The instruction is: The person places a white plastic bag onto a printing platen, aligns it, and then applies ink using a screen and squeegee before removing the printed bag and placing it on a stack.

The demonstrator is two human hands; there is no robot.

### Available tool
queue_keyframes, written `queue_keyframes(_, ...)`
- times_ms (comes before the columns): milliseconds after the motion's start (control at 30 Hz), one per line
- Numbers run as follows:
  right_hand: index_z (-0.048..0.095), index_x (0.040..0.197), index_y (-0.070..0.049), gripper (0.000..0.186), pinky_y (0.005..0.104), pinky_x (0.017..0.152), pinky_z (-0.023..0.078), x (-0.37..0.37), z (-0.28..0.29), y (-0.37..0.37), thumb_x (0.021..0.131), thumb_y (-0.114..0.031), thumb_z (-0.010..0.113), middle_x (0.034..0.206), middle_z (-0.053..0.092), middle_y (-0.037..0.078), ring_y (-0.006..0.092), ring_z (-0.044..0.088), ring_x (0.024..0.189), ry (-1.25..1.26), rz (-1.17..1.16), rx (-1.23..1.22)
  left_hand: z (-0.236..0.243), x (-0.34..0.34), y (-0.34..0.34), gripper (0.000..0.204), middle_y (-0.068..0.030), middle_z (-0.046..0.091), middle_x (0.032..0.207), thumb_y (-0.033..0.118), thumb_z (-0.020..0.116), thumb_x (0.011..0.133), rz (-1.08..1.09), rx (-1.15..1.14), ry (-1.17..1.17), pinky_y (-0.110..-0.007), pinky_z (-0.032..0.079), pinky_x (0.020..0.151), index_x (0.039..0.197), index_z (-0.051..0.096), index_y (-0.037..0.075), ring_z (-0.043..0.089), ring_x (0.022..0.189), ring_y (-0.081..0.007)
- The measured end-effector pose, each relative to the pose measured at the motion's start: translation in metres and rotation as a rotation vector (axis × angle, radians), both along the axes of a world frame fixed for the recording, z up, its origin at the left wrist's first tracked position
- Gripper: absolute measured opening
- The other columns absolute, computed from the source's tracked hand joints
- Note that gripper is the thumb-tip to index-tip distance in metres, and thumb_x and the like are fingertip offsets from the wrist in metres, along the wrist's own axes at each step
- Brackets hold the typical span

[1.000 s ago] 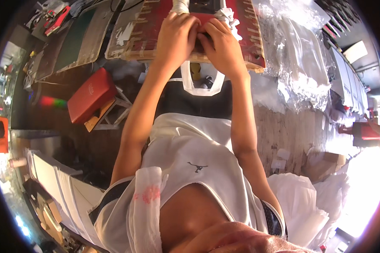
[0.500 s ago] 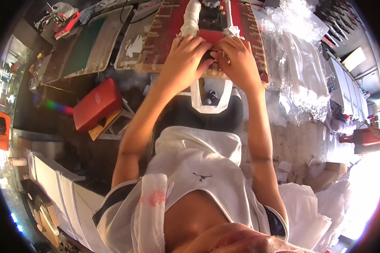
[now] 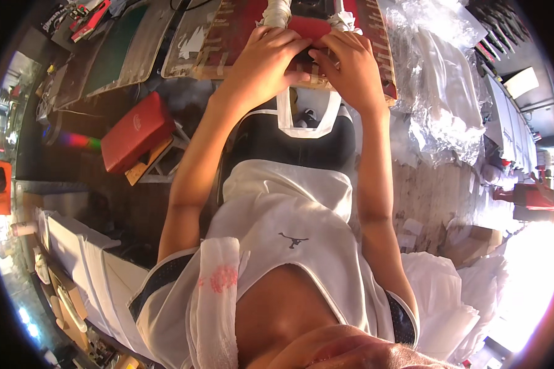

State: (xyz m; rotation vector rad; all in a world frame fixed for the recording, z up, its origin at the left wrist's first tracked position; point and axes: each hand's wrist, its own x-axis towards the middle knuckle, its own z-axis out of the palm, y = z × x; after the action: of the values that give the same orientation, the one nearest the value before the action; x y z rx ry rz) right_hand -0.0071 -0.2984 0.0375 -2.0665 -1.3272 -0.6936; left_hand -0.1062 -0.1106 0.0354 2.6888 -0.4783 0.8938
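Both hands work close together at the near edge of a red board [image 3: 228, 46] whose border carries strips of tan tape. My left hand [image 3: 263, 66] has its fingers bent over that edge, thumb pointing right. Opposite it, my right hand [image 3: 352, 66] curls its fingers inward, thumb and forefinger near the left fingertips. A small dark patch [image 3: 303, 58] shows between them; what they grip is mostly hidden. Below hangs a white strap loop [image 3: 308, 132] over the board's edge. Beyond the fingers stand two white-wrapped pieces, a left one [image 3: 277, 13] and a right one [image 3: 345, 22].
Left of the board lie flat panels, one with a green strip [image 3: 116, 52]. A red box [image 3: 135, 131] sits on a stand lower left. Crumpled clear plastic over white material [image 3: 446, 86] is at the right. White cloth [image 3: 440, 301] and a cardboard box [image 3: 474, 243] lie lower right.
The whole scene sits higher in the picture as the view has shifted. Both hands remain at the board's near edge, with only small finger movement.
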Motion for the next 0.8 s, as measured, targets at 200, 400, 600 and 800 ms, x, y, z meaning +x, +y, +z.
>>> queue_keyframes(200, 0.070, 0.110, -0.009, 0.034, 0.0423, 0.102, 0.044, -0.008, 0.010, -0.011, 0.083, -0.028, 0.079, 0.106, 0.070, 0.008, 0.0307, 0.064, 0.107, 0.004, 0.015, -0.062, 0.014, -0.001, -0.001, 0.058, -0.0085, 0.066, 0.127, 0.034, 0.082, 0.082, 0.022, 0.054, 0.120, -0.046, 0.032, 0.117, 0.130, 0.065, 0.007, 0.059, 0.124, -0.0254)
queue_keyframes(400, 0.067, 0.117, -0.008, 0.046, 0.0432, 0.104, 0.045, -0.001, 0.012, -0.014, 0.078, -0.027, 0.082, 0.111, 0.072, 0.009, 0.0298, 0.065, 0.110, -0.024, 0.031, -0.165, 0.016, 0.001, 0.000, 0.060, -0.0090, 0.066, 0.128, 0.033, 0.082, 0.082, 0.060, 0.148, 0.151, -0.050, 0.027, 0.119, 0.132, 0.063, 0.007, 0.058, 0.128, -0.0250)
queue_keyframes(600, 0.067, 0.118, -0.008, 0.048, 0.0433, 0.105, 0.044, 0.003, 0.020, -0.015, 0.077, -0.027, 0.083, 0.107, 0.072, 0.009, 0.0283, 0.066, 0.109, -0.083, 0.056, -0.233, 0.017, 0.002, 0.005, 0.060, -0.0092, 0.065, 0.130, 0.030, 0.082, 0.082, 0.047, 0.162, 0.167, -0.049, 0.027, 0.118, 0.134, 0.062, 0.007, 0.057, 0.129, -0.0254)
queue_keyframes(800, 0.068, 0.118, -0.009, 0.046, 0.0435, 0.104, 0.043, 0.005, 0.022, -0.012, 0.079, -0.029, 0.082, 0.104, 0.072, 0.006, 0.0256, 0.067, 0.108, -0.156, 0.027, -0.334, 0.018, 0.003, 0.003, 0.060, -0.0097, 0.065, 0.127, 0.030, 0.081, 0.083, 0.015, 0.183, 0.143, -0.049, 0.030, 0.115, 0.134, 0.062, 0.007, 0.058, 0.126, -0.0265)
